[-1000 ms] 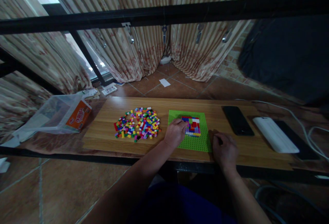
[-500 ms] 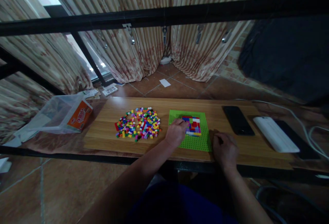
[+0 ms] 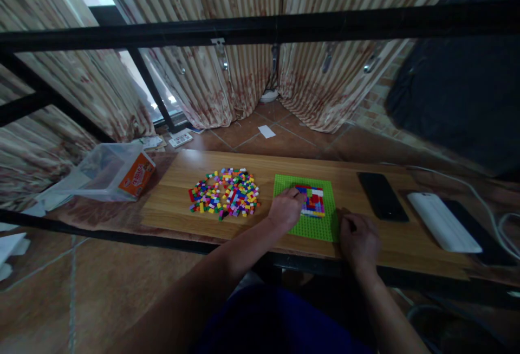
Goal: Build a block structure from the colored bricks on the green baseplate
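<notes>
A green studded baseplate (image 3: 312,229) lies on the wooden board, bearing a square build of coloured toy bricks (image 3: 313,200). Over the left side of that build, my left hand (image 3: 287,208) is closed in a pinch. Its fingertips touch the bricks; whatever they hold is too small or hidden to make out. My right hand (image 3: 359,237) rests curled at the lower right edge of the baseplate, its inner fingers hidden. Left of the baseplate a loose pile of small mixed bricks (image 3: 225,194) is spread out.
Right of the baseplate lie a black phone (image 3: 382,197), a white oblong device (image 3: 442,221) and a white cable (image 3: 483,198). At the left end stands a clear plastic tub (image 3: 108,172) with an orange label. A black rail (image 3: 252,30) crosses beyond the wooden board (image 3: 174,180).
The camera view has shifted slightly, so the whole scene sits further right. Both hands stay at nearly the same places on and beside the baseplate.
</notes>
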Motion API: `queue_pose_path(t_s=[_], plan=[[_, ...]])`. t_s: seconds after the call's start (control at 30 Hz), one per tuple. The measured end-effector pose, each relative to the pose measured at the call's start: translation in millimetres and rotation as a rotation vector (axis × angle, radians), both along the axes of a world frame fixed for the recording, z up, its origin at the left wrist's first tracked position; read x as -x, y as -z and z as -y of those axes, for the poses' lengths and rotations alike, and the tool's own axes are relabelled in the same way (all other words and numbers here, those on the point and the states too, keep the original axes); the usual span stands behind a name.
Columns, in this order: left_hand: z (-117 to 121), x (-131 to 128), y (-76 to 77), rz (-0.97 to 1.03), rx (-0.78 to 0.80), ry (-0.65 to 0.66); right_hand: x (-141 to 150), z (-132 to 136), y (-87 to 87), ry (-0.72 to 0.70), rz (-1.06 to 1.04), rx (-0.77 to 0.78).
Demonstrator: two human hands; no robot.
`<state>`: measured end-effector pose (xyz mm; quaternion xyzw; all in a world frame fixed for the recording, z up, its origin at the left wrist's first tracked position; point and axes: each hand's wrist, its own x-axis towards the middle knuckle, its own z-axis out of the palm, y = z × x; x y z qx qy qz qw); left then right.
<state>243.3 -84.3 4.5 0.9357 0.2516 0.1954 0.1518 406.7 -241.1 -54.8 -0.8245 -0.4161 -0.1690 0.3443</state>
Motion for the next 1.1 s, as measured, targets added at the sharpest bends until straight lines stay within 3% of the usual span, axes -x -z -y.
queue_pose_path(t_s=[0.27, 0.47, 0.53, 0.63, 0.73, 0.87, 1.1], plan=[[18.3, 21.1, -8.3, 0.065, 0.063, 0.008, -6.4, 3.2, 5.8, -0.002, 0.030, 0.020], [28.5, 86.7, -6.0, 0.119, 0.117, -0.067, -7.7, 4.4, 5.6, -0.001, 0.009, 0.032], [26.1, 117.5, -0.5, 0.117, 0.115, -0.142, -7.7, 4.7, 5.6, 0.003, 0.007, 0.028], [20.4, 158.9, 9.5, 0.126, 0.089, -0.367, -7.3, 5.3, 5.1, 0.002, 0.016, 0.027], [14.5, 184.3, 17.9, 0.125, 0.080, -0.537, -6.3, 5.7, 3.6, 0.004, 0.019, 0.038], [5.6, 191.4, 23.7, 0.124, 0.049, -0.614, -5.1, 5.7, 1.8, 0.013, 0.013, 0.026], [-10.1, 175.9, 24.3, 0.172, 0.080, -0.562, -7.0, 6.1, 2.7, -0.009, 0.058, 0.028]])
